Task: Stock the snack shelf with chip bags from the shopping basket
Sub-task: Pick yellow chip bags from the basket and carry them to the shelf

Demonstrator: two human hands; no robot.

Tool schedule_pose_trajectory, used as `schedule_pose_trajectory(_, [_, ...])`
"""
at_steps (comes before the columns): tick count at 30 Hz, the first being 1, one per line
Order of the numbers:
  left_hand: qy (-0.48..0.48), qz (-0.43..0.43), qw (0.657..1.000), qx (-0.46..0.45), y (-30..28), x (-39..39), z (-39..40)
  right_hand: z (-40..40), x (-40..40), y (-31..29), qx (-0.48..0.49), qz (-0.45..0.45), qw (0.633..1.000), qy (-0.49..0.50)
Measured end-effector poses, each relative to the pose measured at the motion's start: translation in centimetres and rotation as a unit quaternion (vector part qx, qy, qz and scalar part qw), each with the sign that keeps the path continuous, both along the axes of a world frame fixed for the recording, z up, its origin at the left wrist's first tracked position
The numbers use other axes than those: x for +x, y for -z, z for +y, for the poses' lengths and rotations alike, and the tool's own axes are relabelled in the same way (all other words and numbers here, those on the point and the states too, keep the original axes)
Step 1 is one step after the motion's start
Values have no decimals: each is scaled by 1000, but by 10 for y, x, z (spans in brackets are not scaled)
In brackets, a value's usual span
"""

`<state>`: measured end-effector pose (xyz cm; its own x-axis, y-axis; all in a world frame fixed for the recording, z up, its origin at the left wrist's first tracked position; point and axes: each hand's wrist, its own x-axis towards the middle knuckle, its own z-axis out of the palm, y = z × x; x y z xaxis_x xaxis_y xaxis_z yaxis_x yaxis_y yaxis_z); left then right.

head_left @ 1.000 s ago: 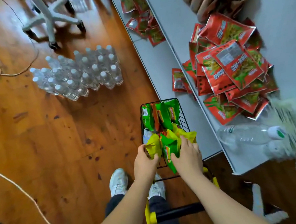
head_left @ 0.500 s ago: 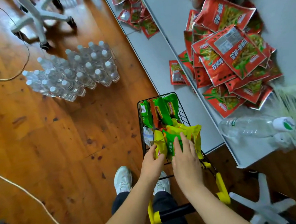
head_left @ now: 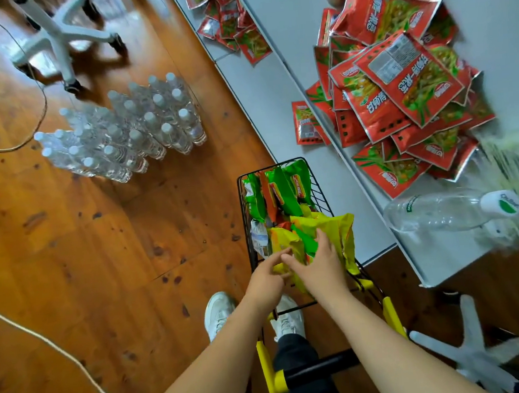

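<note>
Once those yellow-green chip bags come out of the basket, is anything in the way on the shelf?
Partly. The shelf edge nearest the basket holds a plastic bottle lying on its side, with a pile of red bags just beyond. Both hands are already on the chip bags; nothing blocks the lift.
</note>
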<state>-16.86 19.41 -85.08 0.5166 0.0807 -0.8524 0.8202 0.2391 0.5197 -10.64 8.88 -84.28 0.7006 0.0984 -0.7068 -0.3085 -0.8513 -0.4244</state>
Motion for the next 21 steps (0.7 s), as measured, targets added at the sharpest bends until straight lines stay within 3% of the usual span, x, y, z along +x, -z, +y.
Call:
schedule_pose_trajectory(4, [32, 31, 999, -22, 5, 0, 17, 4, 3, 6, -48, -53, 997, 2])
schedule_pose_trajectory(8, [137, -21, 981, 134, -14, 12, 33, 6, 7, -14, -50, -81, 995, -21])
schedule_pose_trajectory(10, [220, -79, 943, 237, -31, 19, 43, 5, 7, -36, -47, -107, 992, -43])
schedule_pose_trajectory(12, [316, -130, 897, 281, -58, 27, 52, 1, 6, -66, -34, -135, 989, -54])
schedule_pose_trajectory(16, [483, -228, 758, 374, -134, 44, 66, -7, 6, -152, -18, -151, 981, -121])
schedule_pose_trajectory(18, [548, -256, 707, 366, -180, 54, 71, -9, 4, -203, -13, -140, 977, -161])
schedule_pose_trajectory(20, [581, -279, 689, 331, -229, 62, 72, -11, -1, -256, -1, -134, 976, -171])
schedule_pose_trajectory(21, [584, -285, 696, 305, -254, 63, 70, -14, -5, -283, 6, -135, 978, -157])
